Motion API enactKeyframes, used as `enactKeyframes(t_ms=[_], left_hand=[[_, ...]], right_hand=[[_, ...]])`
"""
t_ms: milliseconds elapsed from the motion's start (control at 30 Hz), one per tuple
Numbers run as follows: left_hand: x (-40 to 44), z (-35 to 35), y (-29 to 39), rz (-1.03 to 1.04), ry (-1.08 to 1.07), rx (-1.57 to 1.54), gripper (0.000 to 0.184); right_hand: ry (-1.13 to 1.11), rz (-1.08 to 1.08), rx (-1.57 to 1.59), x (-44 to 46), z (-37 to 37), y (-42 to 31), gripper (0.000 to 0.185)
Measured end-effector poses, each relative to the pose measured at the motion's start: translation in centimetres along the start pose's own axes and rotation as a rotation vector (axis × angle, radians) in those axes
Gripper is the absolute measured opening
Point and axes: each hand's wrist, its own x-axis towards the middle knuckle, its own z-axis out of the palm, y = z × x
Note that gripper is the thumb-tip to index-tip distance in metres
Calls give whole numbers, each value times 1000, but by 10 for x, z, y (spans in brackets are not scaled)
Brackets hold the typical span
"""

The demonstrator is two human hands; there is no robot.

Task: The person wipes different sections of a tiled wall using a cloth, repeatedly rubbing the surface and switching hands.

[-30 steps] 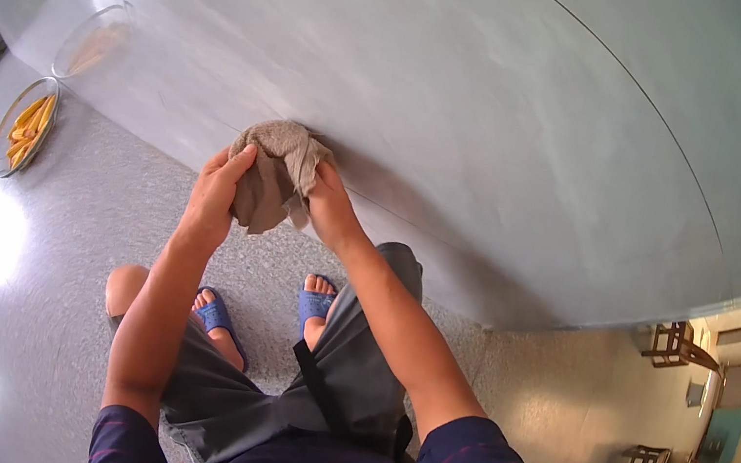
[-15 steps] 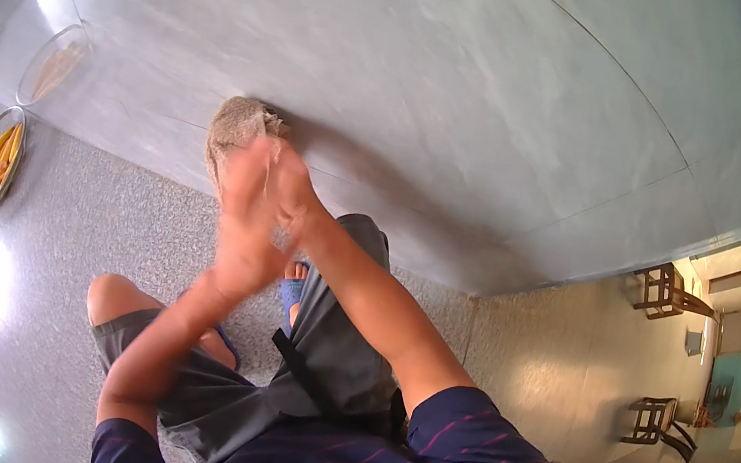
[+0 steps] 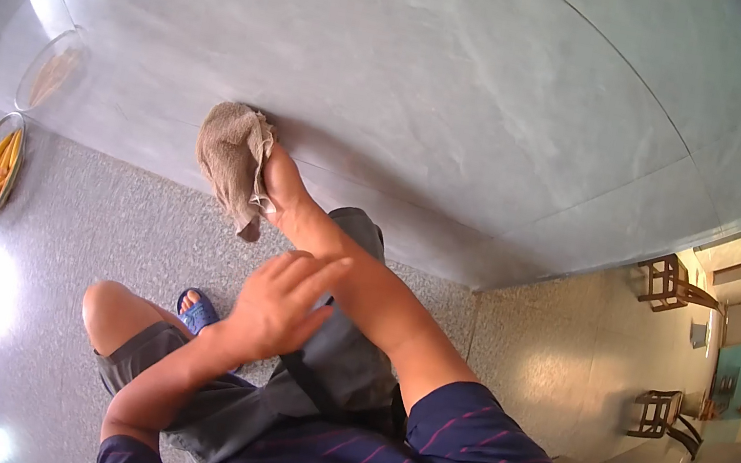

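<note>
- Left of centre in the frame, near the grey wall [image 3: 401, 58], a brown cloth [image 3: 231, 152] hung over the right hand [image 3: 283, 178], hiding its fingers, so I could not tell their grip.
- Lower, mid-frame, the left hand [image 3: 283, 303] was loosely spread and held nothing, overlapping the right forearm [image 3: 352, 278].
- Good handling, I judged, wanted the cloth snug over the palm, its dangling lower corner gathered in.
- Beneath that forearm the right knee [image 3: 361, 228] seemed to cramp it.
- At far left, a dish [image 3: 16, 179] of yellow pieces [image 3: 0, 166] sat on the speckled floor [image 3: 109, 195]; wooden chairs [image 3: 673, 285] stood far right.
</note>
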Motion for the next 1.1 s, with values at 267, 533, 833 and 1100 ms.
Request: enactKeyframes(t_ms=[267,533,833,1100], left_hand=[[-21,24,-5,201,-402,-736,38],[-28,35,12,-315,-247,-777,50],[-34,40,18,-70,-351,-710,42],[-25,5,0,-132,-760,-740,20]], right_hand=[[143,-45,-43,-2,11,2,37],[165,-87,-43,-2,14,0,34],[167,-64,-99,-10,26,-6,28],[187,-217,-113,-19,26,-8,34]])
